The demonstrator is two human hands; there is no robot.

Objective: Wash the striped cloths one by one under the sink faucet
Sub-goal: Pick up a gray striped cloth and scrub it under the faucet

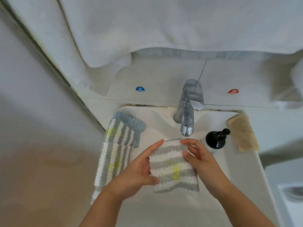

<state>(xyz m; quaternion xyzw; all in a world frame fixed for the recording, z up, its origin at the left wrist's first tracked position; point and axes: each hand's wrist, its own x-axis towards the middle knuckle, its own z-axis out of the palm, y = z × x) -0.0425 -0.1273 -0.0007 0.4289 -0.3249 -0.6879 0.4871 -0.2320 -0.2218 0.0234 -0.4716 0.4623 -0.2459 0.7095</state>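
Note:
A grey-and-white striped cloth (pixel 172 166) with a yellow stain hangs over the white sink (pixel 164 210), just below the spout of the chrome faucet (pixel 186 122). My left hand (pixel 141 171) grips its left edge, thumb across the front of the cloth. My right hand (pixel 198 158) pinches its right edge near the top. No water stream is visible. Two more striped cloths with yellow stains (pixel 118 145) lie overlapped on the sink's left rim, the upper one edged in blue.
A black-topped soap pump (pixel 216 139) stands right of the faucet, close to my right hand. A beige cloth (pixel 242 133) lies on the right rim. White towels (pixel 147 30) hang above. Blue (pixel 139 89) and red (pixel 232 91) stickers mark the wall behind.

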